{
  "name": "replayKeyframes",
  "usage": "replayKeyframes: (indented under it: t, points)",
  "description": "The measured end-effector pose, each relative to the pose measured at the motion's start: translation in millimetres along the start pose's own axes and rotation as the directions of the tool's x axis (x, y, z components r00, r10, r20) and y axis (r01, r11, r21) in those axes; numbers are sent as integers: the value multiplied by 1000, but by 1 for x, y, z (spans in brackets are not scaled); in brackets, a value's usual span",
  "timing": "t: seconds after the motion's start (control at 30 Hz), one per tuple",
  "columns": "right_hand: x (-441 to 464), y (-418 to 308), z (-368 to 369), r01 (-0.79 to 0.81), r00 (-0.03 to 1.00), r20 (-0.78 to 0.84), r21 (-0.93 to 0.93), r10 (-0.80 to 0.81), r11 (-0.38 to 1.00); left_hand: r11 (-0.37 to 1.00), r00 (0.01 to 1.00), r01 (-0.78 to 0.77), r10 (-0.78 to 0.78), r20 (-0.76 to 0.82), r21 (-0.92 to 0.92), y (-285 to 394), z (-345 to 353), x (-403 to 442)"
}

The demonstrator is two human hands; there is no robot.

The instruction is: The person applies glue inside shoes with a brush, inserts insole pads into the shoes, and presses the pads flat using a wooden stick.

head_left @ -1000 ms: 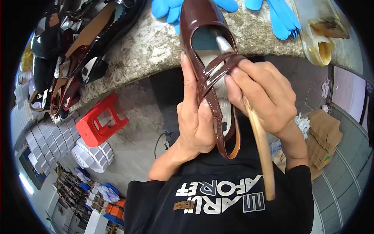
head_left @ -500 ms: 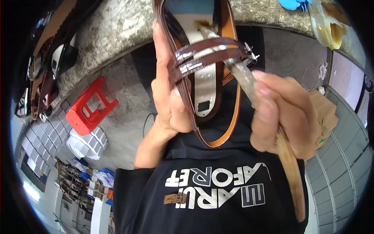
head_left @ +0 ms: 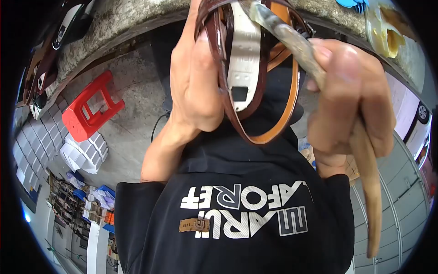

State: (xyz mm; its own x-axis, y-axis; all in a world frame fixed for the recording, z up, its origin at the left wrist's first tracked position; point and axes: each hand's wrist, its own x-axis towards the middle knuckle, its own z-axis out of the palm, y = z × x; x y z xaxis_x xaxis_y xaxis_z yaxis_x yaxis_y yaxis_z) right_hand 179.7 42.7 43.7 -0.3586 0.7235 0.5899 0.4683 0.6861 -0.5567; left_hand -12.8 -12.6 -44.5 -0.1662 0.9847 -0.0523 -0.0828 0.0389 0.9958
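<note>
A sandal (head_left: 246, 64) with glossy dark brown straps, tan strap lining and a pale insole hangs at the top of the view, its front end cut off by the upper edge. My left hand (head_left: 198, 86) is closed around its left side, partly hidden by the straps. The heel strap loops down toward my black shirt. In my closed right hand (head_left: 351, 96) is a brush with a long wooden handle (head_left: 372, 196). Its crusted upper end reaches over the sandal's insole, close to the straps; the tip is partly out of view, so contact cannot be made out.
A rough stone-like worktop (head_left: 137, 27) runs across the top. On it stand a plastic container (head_left: 392, 36) with yellowish residue and a blue object (head_left: 353, 4). More sandal parts (head_left: 68, 23) hang at the left. A red stool (head_left: 91, 107) stands on the floor.
The sandal has moved up in the view, with its front now cut off. My right hand and the brush have shifted up and right. My left hand still grips the sandal.
</note>
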Motion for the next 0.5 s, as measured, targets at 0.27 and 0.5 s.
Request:
replayKeyframes:
  t: [0.27, 0.5]
  points:
    - [-6, -22, -52, -108, 966, 255, 285, 34, 953, 944, 982, -191, 180, 63, 268, 2, -1, 6]
    - [46, 23, -177, 115, 772, -635, 131, -5, 985, 945, 973, -177, 127, -190, -276, 41, 39, 14]
